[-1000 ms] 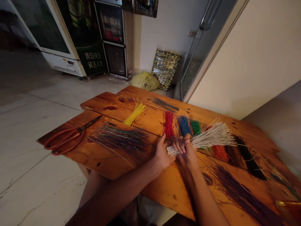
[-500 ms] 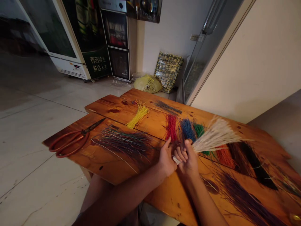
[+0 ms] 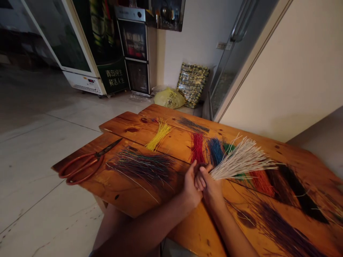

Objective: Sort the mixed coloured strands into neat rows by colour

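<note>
A bundle of white strands [image 3: 243, 159] fans out to the right from my right hand [image 3: 211, 185], whose fingers are wrapped round its narrow end. My left hand [image 3: 193, 185] is pressed against the right one at that end, thumb up; what its fingers hold is hidden between the hands. Just beyond the hands lie a red bundle [image 3: 197, 147], a blue bundle [image 3: 215, 150] and a green bundle [image 3: 228, 147], the green one partly behind the white strands. A dark mixed bundle [image 3: 144, 164] rests left of my hands.
Red-handled scissors [image 3: 83, 166] lie at the left edge of the wooden table [image 3: 128, 200]. A yellow bundle [image 3: 160, 135] is toward the back. Orange [image 3: 262, 182], black [image 3: 302, 194] and purple [image 3: 286, 228] bundles lie at right. Beyond stand a fridge [image 3: 83, 82] and a yellow bag [image 3: 169, 99].
The white bundle's narrow end, seen between my hands before, is now hidden by them. The strands spread wider, and my right hand has shifted slightly left toward the left one.
</note>
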A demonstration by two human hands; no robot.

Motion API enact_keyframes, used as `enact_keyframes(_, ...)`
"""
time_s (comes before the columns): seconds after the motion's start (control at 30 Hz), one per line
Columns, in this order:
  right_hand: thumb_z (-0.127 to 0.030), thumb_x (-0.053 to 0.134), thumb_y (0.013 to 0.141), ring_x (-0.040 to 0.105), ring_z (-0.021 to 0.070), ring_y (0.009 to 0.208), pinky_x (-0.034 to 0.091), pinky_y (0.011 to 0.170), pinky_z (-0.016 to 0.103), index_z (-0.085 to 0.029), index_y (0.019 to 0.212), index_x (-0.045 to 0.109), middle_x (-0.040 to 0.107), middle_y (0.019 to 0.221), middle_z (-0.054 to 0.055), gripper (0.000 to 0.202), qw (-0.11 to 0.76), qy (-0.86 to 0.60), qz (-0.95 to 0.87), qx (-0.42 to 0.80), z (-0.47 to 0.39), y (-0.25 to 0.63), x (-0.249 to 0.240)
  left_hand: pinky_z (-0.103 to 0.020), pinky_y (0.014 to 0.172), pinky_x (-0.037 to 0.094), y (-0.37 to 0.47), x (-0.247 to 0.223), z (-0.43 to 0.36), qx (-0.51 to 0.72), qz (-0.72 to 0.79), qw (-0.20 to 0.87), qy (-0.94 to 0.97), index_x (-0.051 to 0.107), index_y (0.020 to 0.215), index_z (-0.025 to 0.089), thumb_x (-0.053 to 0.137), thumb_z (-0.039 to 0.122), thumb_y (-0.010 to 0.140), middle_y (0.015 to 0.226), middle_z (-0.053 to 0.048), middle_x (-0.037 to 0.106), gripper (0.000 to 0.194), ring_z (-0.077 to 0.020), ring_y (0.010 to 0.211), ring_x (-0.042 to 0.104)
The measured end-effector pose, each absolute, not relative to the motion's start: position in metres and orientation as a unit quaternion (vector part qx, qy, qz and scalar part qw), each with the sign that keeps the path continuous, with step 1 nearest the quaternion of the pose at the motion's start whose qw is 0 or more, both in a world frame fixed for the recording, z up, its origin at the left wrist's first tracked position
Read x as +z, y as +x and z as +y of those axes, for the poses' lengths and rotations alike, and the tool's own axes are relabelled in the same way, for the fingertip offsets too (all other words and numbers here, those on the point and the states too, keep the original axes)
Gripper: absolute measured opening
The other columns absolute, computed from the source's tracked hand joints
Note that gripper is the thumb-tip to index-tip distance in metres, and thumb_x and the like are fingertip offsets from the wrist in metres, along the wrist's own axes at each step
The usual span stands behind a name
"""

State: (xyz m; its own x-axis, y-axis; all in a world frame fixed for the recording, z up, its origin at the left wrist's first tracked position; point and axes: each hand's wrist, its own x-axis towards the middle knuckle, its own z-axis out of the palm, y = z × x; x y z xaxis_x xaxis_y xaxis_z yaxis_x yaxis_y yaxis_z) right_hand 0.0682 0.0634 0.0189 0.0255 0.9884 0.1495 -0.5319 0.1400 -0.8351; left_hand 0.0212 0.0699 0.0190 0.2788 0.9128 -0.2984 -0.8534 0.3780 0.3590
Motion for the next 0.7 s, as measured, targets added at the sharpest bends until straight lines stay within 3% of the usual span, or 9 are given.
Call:
enact_keyframes(0.17,-0.027,0.066,0.074,0.015,0.002,0.027,0.015,0.026,0.013,-0.021,0.059,0.035,0.025,0.035,-0.014,0.035,0.7,-0.316,-0.278,0.577,0.062,0.075,0.033,-0.029,0.082,0.043,0.026,0.027,0.064,0.553,0.237,0.771,0.21,0.062,0.083,0.013,0.053,0.041,0.078,0.088,-0.008,0.067,0.03,-0.0195,0.089,0.06)
enact_keyframes(0.37,-0.026,0.068,0.07,0.016,0.0014,0.03,0.016,0.026,0.012,-0.021,0.065,0.037,0.03,0.04,-0.014,0.032,0.697,-0.348,-0.213,0.589,0.068,0.088,0.038,-0.03,0.089,0.041,0.006,0.057,0.048,0.565,0.363,0.516,0.531,0.053,0.103,0.018,0.051,0.024,0.081,0.107,-0.009,0.059,0.023,-0.0183,0.1,0.054)
enact_keyframes(0.57,-0.028,0.065,0.073,0.007,0.0032,0.032,0.011,0.027,0.013,-0.023,0.063,0.032,0.02,0.037,-0.015,0.035,0.681,-0.323,-0.266,0.601,0.067,0.086,0.043,-0.038,0.101,0.032,-0.072,0.072,0.097,0.421,0.48,0.144,0.756,0.05,0.112,0.015,0.045,0.029,0.086,0.117,-0.01,0.054,0.03,-0.0212,0.113,0.046)
enact_keyframes(0.7,-0.028,0.066,0.073,0.006,0.0037,0.032,0.011,0.027,0.014,-0.023,0.064,0.032,0.019,0.038,-0.015,0.035,0.682,-0.312,-0.266,0.606,0.066,0.086,0.046,-0.04,0.096,0.036,-0.128,0.055,0.121,0.262,0.563,0.011,0.784,0.052,0.113,0.012,0.03,0.027,0.092,0.113,-0.013,0.059,0.034,-0.0228,0.107,0.052)
